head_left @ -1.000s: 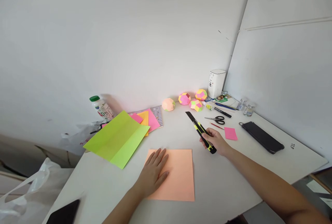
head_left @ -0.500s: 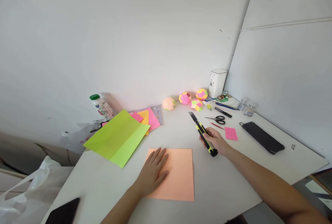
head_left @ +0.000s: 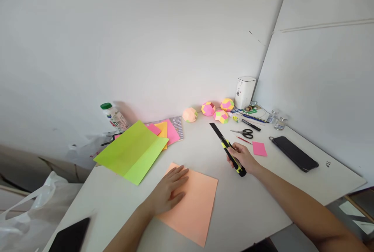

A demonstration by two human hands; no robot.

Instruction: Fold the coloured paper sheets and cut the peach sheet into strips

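My left hand (head_left: 171, 189) lies flat with its fingers stretched out on a peach sheet of paper (head_left: 195, 205), which sits askew on the white table. In my right hand (head_left: 241, 156) is a black and yellow-green utility knife (head_left: 229, 150), raised a little above the table. Its long blade is out and points up and to the left. A folded, creased lime-green sheet (head_left: 133, 150) lies left of the peach paper. Four-cornered pink note paper (head_left: 259, 148) rests right of my right hand, beside black-handled scissors (head_left: 247, 133).
Several coloured paper balls (head_left: 208, 108) line the wall near a white container (head_left: 245, 92). A bottle with a green cap (head_left: 115, 117) stands back left. On the right lie a black pouch (head_left: 293, 152) and small glass jars (head_left: 281, 122). A black phone-like object (head_left: 71, 236) is front left.
The peach sheet has turned clockwise under my left hand. The knife's blade sticks out farther than before, and my right hand has barely moved.
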